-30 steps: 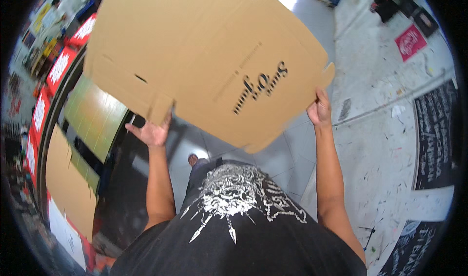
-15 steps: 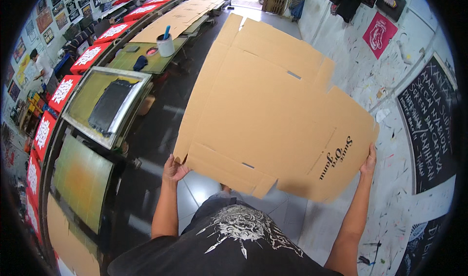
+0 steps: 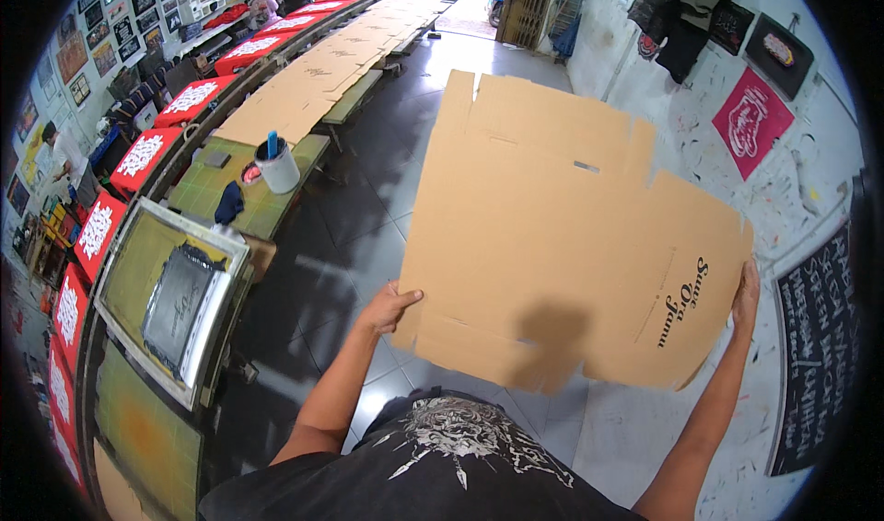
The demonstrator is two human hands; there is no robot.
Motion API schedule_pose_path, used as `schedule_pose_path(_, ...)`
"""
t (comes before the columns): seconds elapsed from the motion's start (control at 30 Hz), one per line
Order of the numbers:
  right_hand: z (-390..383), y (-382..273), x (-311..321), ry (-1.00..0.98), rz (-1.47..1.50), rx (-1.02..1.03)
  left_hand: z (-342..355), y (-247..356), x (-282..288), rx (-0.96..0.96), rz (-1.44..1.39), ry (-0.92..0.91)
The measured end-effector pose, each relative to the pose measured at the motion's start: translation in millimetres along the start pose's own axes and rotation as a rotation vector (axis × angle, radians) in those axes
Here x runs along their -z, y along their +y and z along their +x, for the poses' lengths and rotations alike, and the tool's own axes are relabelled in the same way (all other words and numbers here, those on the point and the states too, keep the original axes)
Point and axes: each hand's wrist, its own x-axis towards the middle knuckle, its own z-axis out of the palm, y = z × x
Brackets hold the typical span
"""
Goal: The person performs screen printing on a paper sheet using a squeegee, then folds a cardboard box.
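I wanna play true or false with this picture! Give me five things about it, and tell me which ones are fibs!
1. The left hand and right hand hold one cardboard sheet. True.
2. The white pot stands on the floor. False: it stands on a green tabletop.
3. The cardboard sheet has black writing. True.
4. The red panels line the picture's right side. False: they line the left.
5. A pink banner hangs on the wall. True.

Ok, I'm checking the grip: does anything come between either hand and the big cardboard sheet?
Nothing visible does. The left hand directly meets the cardboard sheet at its left edge, thumb on top; the right hand is at its right edge. The underside is hidden.
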Motion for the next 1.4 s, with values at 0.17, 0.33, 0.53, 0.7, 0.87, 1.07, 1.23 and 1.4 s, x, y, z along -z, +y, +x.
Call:
schedule_pose_path(0.17,67.5,56.0,0.7,0.311,-0.085,0.071,91.4,5.6,13.3,-0.03,-0.093,0.117)
schedule_pose_path(0.33,82.0,251.4,-16.0,0.417,0.037,-0.277,184.8,34.5,36.4,-0.209,-0.138,0.297)
schedule_pose_path(0.53,96.5,455.7,-257.7,0.073,0.193,-0.651,305.0,99.5,34.1,-0.414,-0.15,0.497)
schedule_pose_path(0.7,215.7,375.0,-521.5,-0.672,0.067,-0.675,411.7,134.9,55.5,-0.511,-0.233,0.69)
schedule_pose_path(0.87,382.3,353.7,-642.4,-1.025,-0.099,-0.216,534.1,207.6,104.0,-0.614,-0.32,0.737)
schedule_pose_path(1.07,499.3,491.8,-569.3,-0.45,-0.462,-0.23,708.8,326.6,180.1,-0.718,-0.32,0.665)
schedule_pose_path(1.23,446.2,554.9,-429.8,-0.758,-1.294,-0.623,861.9,411.3,251.7,-0.758,-0.435,0.746)
schedule_pose_path(1.4,538.0,539.4,-522.4,-0.729,-1.089,-1.025,1006.0,478.5,314.8,-0.717,-0.494,0.798)
